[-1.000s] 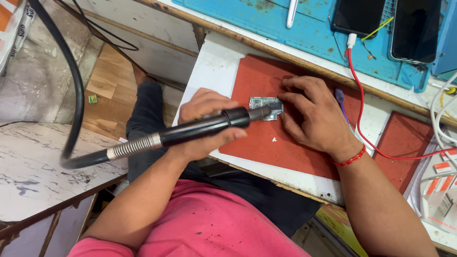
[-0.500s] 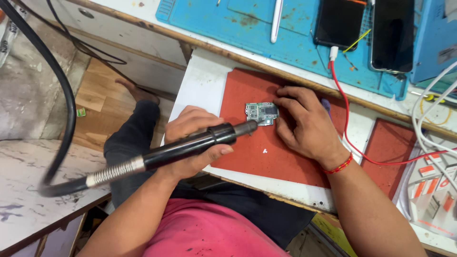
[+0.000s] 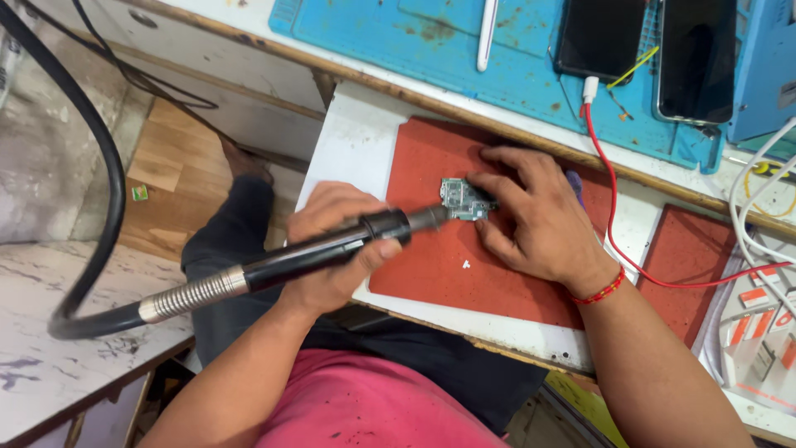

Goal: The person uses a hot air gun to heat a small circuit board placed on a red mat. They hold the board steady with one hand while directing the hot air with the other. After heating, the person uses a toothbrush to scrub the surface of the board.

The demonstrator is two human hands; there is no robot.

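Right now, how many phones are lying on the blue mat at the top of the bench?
2. One phone lies on the blue mat with a red cable plugged in; the second phone lies just right of it. Both run past the top edge, and more may sit outside the picture.

blue mat point(image 3: 431, 50) | two dark phones point(image 3: 599, 37) | red cable point(image 3: 613, 207) | white tweezers point(image 3: 486, 33)
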